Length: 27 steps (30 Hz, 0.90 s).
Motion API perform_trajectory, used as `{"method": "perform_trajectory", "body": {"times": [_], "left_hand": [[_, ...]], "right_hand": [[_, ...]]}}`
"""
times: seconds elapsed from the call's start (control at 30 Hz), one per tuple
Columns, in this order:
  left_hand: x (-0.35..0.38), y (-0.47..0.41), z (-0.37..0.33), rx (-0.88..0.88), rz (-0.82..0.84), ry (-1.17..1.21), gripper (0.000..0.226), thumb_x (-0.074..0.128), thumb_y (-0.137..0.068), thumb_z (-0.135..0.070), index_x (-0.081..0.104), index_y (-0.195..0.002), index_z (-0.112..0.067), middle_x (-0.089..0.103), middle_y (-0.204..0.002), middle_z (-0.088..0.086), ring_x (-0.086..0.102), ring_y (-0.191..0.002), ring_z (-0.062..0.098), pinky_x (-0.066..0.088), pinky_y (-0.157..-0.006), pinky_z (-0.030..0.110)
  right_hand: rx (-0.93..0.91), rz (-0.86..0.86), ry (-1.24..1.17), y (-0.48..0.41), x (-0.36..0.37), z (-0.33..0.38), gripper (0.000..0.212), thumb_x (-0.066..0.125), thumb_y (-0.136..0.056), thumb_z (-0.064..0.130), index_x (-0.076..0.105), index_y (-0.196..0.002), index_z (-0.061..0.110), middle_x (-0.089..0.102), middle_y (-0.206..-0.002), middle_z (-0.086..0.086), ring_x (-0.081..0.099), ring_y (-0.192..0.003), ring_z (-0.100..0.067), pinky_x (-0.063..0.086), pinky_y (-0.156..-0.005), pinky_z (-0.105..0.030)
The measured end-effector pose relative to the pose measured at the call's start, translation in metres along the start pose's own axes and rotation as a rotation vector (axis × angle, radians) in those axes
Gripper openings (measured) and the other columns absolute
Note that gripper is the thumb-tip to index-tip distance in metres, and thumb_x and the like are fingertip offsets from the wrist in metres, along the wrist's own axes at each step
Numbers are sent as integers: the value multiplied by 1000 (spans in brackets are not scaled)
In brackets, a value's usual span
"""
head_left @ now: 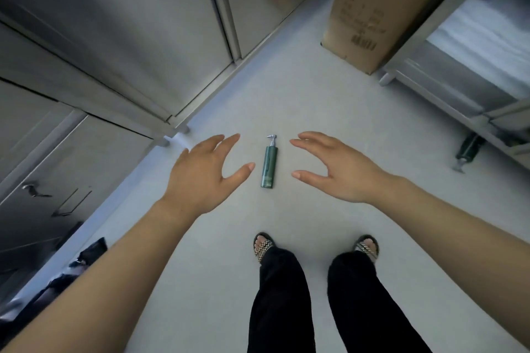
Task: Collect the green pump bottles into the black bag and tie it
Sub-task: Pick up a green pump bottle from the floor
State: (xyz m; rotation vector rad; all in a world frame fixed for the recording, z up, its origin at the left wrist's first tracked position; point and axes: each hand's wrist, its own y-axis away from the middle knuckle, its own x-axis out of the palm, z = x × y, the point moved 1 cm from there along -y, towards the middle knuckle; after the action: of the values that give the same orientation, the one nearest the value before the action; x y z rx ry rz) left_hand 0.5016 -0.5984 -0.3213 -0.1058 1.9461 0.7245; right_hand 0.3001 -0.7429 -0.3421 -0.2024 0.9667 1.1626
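A crumpled black plastic bag is seen at far left on the pale grey floor. The left hand, grip spread, and the right hand, equally spread and empty, flank the slim dark green pump bottle, laid lengthwise, nozzle away, about equally near both. A second green pump bottle lies under the steel rack.

A dark green pump bottle lies flat on the pale floor ahead of me, silver pump pointing away. A second bottle, apparently alike, lies half-hidden far right. Black bag crumpled lower left.
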Motion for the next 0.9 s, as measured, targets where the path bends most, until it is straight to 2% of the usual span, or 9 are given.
{"method": "perform_trajectory", "body": {"times": [0.07,0.2,0.3,0.43,0.53,0.6,0.73,0.8,0.9], "left_hand": [[31,-25,7,-22,7,39,65,38,-87,-62,32,-144,-31,38,-150,-2,45,-129,21,37,-106,49],[108,-74,14,-58,22,102,61,42,-90,-57,33,-144,-30,38,-149,-4,55,-115,24,37,-105,44],[176,-121,20,-75,11,108,61,42,-90,-57,33,-144,-30,39,-148,-4,58,-110,25,38,-102,40],[277,-184,35,-52,-14,77,60,41,-90,-57,33,-143,-31,41,-147,-4,55,-114,22,38,-96,35],[356,-231,58,-13,-40,44,59,42,-89,-57,34,-142,-31,41,-146,-3,50,-122,21,40,-92,33],[406,-262,78,-24,-20,8,62,42,-88,-60,32,-143,-32,33,-152,-2,42,-131,22,41,-96,37],[486,-309,113,-54,-7,-10,71,50,-86,-57,21,-146,-34,-3,-160,-1,22,-142,28,42,-100,46],[512,-329,124,-56,-15,-13,75,52,-85,-55,16,-147,-34,-7,-160,0,26,-140,32,44,-97,47],[538,-348,130,-74,4,9,82,55,-85,-51,5,-148,-34,-4,-160,3,40,-130,37,49,-91,47]], "right_hand": [[20,-25,-33,-17,21,-27,60,50,-86,52,40,-139,27,36,-148,5,34,-135,-12,27,-107,-24],[29,-72,-80,-52,69,-84,56,49,-86,53,44,-135,26,43,-143,7,40,-129,-12,34,-102,-25],[55,-111,-90,-78,113,-140,56,46,-86,55,43,-135,29,44,-141,8,41,-127,-12,32,-96,-21],[76,-58,-30,-107,188,-225,61,43,-86,58,38,-139,29,35,-149,4,33,-135,-14,30,-107,-30],[77,-26,22,-133,253,-287,60,45,-89,54,35,-141,27,32,-151,3,28,-138,-14,28,-110,-31],[90,-14,54,-151,294,-325,60,45,-90,54,33,-142,28,29,-153,3,25,-139,-14,25,-110,-31],[114,-59,35,-183,358,-380,61,45,-89,54,33,-142,27,28,-153,3,25,-139,-14,27,-110,-33],[119,-95,26,-195,380,-396,61,46,-89,54,33,-142,27,27,-153,3,24,-139,-14,27,-109,-34],[140,-96,21,-205,398,-405,61,47,-89,53,34,-141,25,28,-152,3,25,-139,-15,28,-109,-34]]}}
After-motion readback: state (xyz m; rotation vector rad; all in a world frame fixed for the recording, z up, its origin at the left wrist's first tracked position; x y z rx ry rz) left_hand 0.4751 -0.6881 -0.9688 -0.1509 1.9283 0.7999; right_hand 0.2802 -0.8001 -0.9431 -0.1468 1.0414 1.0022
